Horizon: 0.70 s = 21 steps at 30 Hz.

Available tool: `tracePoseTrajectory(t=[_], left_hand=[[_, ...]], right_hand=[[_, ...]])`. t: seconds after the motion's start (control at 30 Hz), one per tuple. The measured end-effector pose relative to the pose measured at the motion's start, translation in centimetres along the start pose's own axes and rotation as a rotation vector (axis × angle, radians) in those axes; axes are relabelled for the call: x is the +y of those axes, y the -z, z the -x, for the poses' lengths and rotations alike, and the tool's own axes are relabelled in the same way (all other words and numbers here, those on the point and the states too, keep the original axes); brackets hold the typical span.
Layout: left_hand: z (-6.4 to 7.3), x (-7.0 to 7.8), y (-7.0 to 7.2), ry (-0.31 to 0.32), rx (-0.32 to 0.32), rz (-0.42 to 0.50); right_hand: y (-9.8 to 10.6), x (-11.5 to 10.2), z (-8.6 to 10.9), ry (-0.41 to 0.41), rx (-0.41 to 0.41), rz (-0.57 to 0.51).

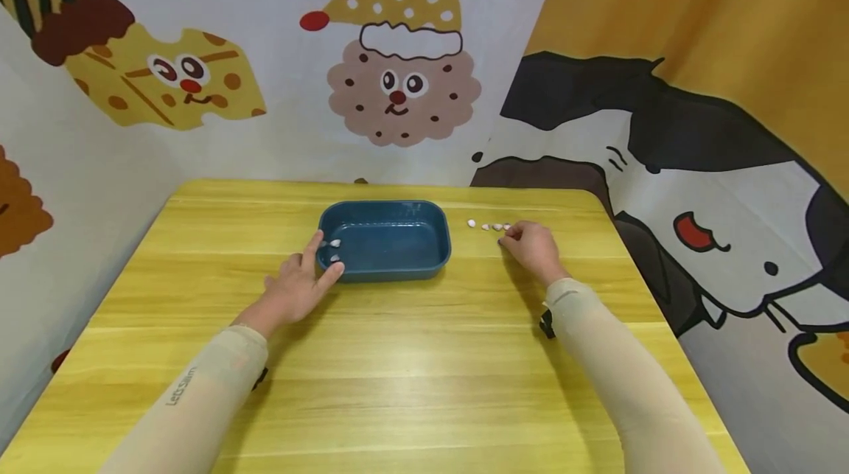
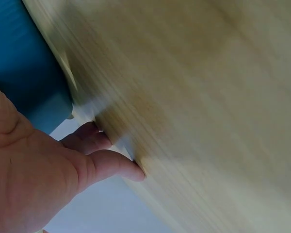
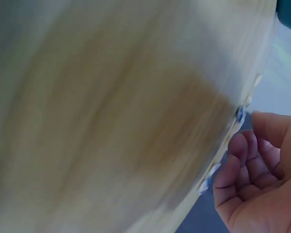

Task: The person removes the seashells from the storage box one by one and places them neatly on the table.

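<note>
A dark blue rectangular tray [image 1: 385,274] stands on the table. Two small whitish shell-like pieces [image 1: 335,243] lie inside at its left end. My left hand [image 1: 296,286] rests on that end, index finger at the left rim and thumb spread to the front corner. To the right of the tray is a short row of small pale shells [image 1: 486,227]. At the row's right end my right hand [image 1: 530,247] has its fingers curled, with a small dark bluish shell [image 1: 500,242] at the pinched fingertips. Bluish-white pieces [image 3: 203,187] also show near the right hand in the right wrist view.
The yellow wood-grain table [image 1: 398,385] has rounded back corners. A cartoon-printed cloth [image 1: 265,150] hangs right behind it and along the sides.
</note>
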<state>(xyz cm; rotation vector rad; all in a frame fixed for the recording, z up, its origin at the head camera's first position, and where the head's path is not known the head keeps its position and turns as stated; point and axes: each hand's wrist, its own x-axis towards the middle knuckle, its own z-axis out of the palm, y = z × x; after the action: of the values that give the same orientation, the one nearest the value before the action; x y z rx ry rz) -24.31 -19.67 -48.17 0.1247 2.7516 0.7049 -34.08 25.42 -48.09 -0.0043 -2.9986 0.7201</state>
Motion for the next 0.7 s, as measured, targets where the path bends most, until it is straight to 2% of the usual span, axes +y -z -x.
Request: tracePoseTrajectory(t=[0.17, 0.33, 0.53, 0.7], left_hand=[[0.2, 0.1, 0.1, 0.003, 0.008, -0.007], [0.4, 0.2, 0.0, 0.000, 0.014, -0.001], [0.4, 0.3, 0.1, -0.011, 0.021, 0.002], [0.6, 0.3, 0.1, -0.011, 0.016, -0.010]], right_hand=[[0.3, -2.3, -0.1, 0.033, 0.097, -0.030], [1.1, -5.9, -0.4, 0.110, 0.146, -0.076], [0.4, -10.8, -0.1, 0.238, 0.117, -0.133], [-1.6, -14.4, 0.4, 0.320, 0.012, -0.129]])
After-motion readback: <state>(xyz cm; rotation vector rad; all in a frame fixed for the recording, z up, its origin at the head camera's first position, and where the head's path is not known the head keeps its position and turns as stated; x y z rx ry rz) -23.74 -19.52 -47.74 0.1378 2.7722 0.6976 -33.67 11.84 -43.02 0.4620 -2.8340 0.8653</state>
